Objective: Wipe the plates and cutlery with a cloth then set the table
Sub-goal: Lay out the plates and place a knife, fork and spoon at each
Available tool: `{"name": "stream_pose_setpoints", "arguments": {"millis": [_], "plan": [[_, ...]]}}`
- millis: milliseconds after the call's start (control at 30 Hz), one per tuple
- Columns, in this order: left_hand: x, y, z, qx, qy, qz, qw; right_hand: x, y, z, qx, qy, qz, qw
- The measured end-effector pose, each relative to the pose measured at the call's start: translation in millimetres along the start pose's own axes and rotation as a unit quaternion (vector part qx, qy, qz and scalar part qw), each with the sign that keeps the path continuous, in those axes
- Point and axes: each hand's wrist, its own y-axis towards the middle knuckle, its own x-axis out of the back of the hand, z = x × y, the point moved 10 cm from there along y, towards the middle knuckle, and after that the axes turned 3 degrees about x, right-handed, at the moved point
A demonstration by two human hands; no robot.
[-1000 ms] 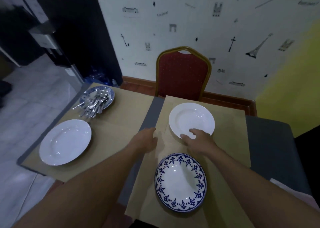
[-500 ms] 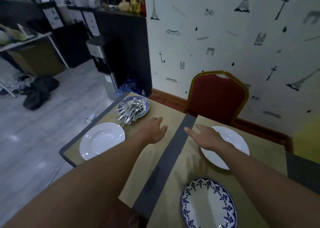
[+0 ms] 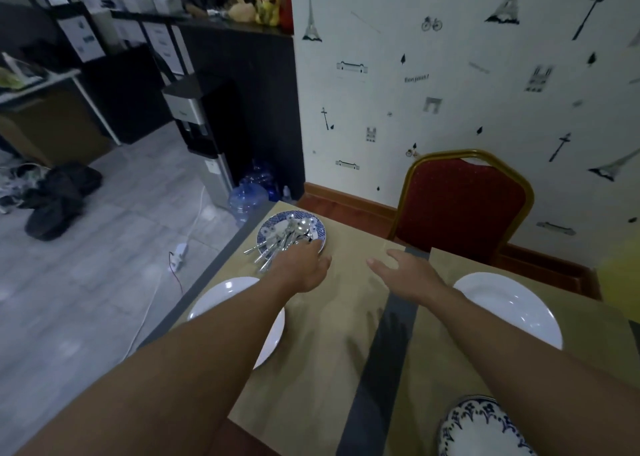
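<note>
So the left hand (image 3: 300,265) is reaching onto the pile of silver metal cutlery (image 3: 282,239), which sits in a small blue-and-white patterned plate (image 3: 273,225) right at its fingertips. Honestly can't tell if it's gripping anything, the fingers are hidden. The right hand (image 3: 405,275) hovers flat over the tan paper-covered tabletop (image 3: 329,324), fingers spread, holding nothing. A plain white round plate (image 3: 221,298) sits under the left forearm, and a second white plate (image 3: 509,303) is just right of the right wrist.
</note>
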Motion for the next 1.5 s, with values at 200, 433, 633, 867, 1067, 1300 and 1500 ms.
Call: {"name": "stream_pose_setpoints", "arguments": {"millis": [200, 433, 633, 867, 1067, 1300, 1500], "plan": [[11, 31, 54, -0.003, -0.027, 0.009, 1.0, -25, 32, 39, 0.001, 0.018, -0.013, 1.0], [12, 74, 118, 0.037, -0.047, 0.015, 0.998, -52, 71, 71, -0.021, 0.035, -0.039, 0.998], [-4, 108, 146, 0.045, -0.07, 0.028, 0.996, -80, 112, 89, -0.041, 0.058, -0.033, 0.997], [-33, 147, 171, 0.068, -0.091, 0.044, 0.993, -119, 156, 102, -0.046, 0.078, -0.009, 0.996], [-47, 169, 176, 0.08, -0.126, 0.028, 0.988, -150, 188, 116, -0.039, 0.076, 0.004, 0.996], [-55, 180, 178, 0.099, -0.132, 0.017, 0.986, -173, 216, 126, -0.07, 0.055, 0.002, 0.996], [-61, 184, 188, 0.121, -0.164, 0.018, 0.979, -178, 228, 124, -0.148, 0.031, -0.038, 0.988]]}}
